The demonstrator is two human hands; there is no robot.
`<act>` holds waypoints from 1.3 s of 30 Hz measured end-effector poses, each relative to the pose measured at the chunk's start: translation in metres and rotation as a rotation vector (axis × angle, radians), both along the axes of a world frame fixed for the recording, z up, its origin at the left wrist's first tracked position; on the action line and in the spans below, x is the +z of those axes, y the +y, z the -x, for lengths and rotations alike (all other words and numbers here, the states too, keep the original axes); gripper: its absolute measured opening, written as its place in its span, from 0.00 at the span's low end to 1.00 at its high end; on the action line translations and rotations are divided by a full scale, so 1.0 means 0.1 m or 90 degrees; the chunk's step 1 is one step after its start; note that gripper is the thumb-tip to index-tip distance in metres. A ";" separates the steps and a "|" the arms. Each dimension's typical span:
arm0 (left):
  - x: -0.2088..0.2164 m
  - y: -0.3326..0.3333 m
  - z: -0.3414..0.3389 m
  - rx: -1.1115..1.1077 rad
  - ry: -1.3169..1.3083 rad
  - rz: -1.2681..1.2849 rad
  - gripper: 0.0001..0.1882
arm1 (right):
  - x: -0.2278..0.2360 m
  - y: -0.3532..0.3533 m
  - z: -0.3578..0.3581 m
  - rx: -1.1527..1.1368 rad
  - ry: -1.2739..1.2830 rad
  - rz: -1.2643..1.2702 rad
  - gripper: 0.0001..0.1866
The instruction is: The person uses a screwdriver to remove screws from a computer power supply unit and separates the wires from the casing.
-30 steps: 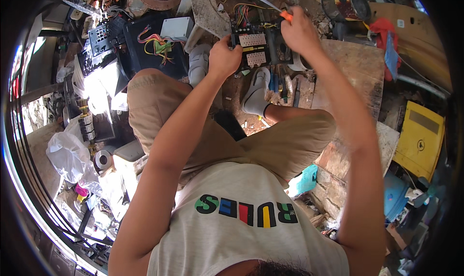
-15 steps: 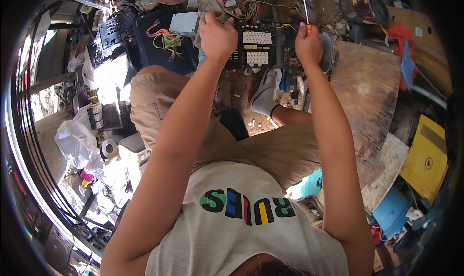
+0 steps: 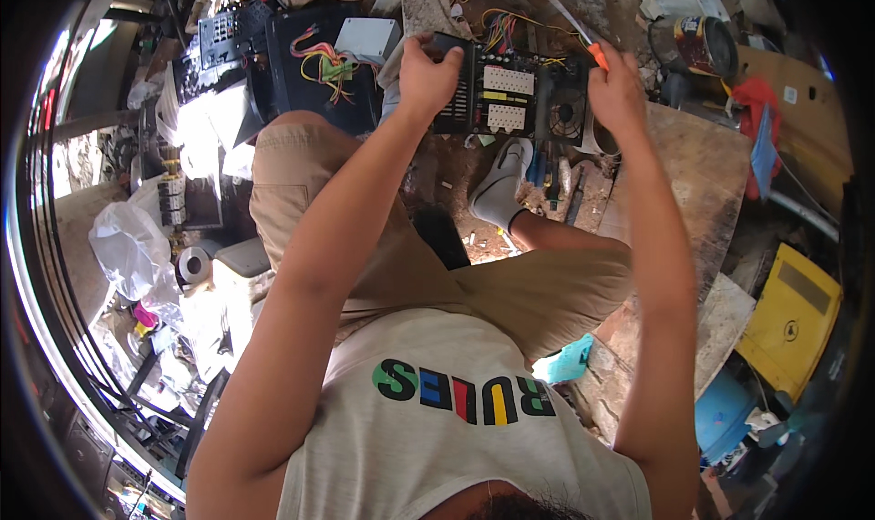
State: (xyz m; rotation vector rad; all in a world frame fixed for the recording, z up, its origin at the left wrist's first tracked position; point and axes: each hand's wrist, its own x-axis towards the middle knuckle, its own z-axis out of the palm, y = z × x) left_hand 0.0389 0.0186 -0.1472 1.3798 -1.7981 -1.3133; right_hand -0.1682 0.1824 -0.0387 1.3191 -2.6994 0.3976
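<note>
An opened black power supply case (image 3: 547,89) is held out in front of me, with white label panels, a fan behind a grille at its right end and coloured wires (image 3: 502,33) at its far side. My left hand (image 3: 429,84) grips its left end, thumb on top. By its right end, my right hand (image 3: 619,93) is closed around the orange handle of a screwdriver (image 3: 571,17). The shaft slants up and to the left, above the case and apart from it. Whether the right hand's lower fingers touch the case is hidden.
Left of the case lie a white metal box (image 3: 366,39) and a bundle of coloured cables (image 3: 321,62). Several hand tools (image 3: 553,181) rest on the ground near my foot. A wooden board (image 3: 684,187), a tin can (image 3: 697,46) and a yellow panel (image 3: 791,322) are at the right.
The screwdriver has tipped from nearly upright to slanting left. My right hand has shifted right and slightly nearer. The case has moved a little right, and my left hand has closed on its left end.
</note>
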 end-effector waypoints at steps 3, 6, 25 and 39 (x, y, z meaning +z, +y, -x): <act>0.25 0.06 -0.01 0.017 -0.007 0.236 0.26 | 0.72 -0.25 -0.17 0.209 -0.167 -0.090 0.16; 0.54 -0.28 0.06 -0.167 0.029 0.378 0.23 | 0.91 -0.52 -0.28 0.317 -0.083 -0.086 0.12; 0.22 -0.66 1.13 -0.681 -0.298 0.140 0.29 | 0.19 0.08 -0.88 0.148 -0.205 0.027 0.15; 0.14 -0.49 0.82 -0.420 -0.234 -0.124 0.26 | 0.22 0.25 -0.69 0.081 -0.221 -0.043 0.17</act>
